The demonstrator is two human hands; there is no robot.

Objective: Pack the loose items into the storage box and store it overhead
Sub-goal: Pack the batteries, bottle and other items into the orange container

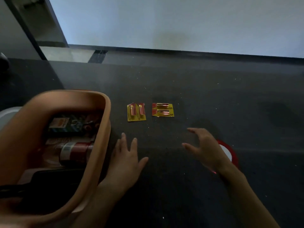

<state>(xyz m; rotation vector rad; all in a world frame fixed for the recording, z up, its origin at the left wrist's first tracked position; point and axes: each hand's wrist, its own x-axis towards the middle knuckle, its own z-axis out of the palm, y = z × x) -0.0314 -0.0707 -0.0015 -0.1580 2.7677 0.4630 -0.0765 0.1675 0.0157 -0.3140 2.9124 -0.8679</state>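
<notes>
Storage box (105,112), peach plastic, sits open at the left on the dark counter (213,96), blurred, already part filled. Inside it: a dark printed carton (65,125), a red-and-white pack (75,150) and a black item (54,178) nearest the camera.

Left hand (126,160) is just beside the box's right wall, palm down, fingers straight and spread, holding nothing; contact with the counter cannot be told. Right hand (205,147) is apart from it, fingers spread and slightly bent, empty.

A red-and-white ring (230,150) lies partly hidden under the right hand.

Left battery pack (136,112) and right battery pack (162,109) lie flat side by side on the counter, beyond both hands, not touching. Pale wall (164,22) behind.
</notes>
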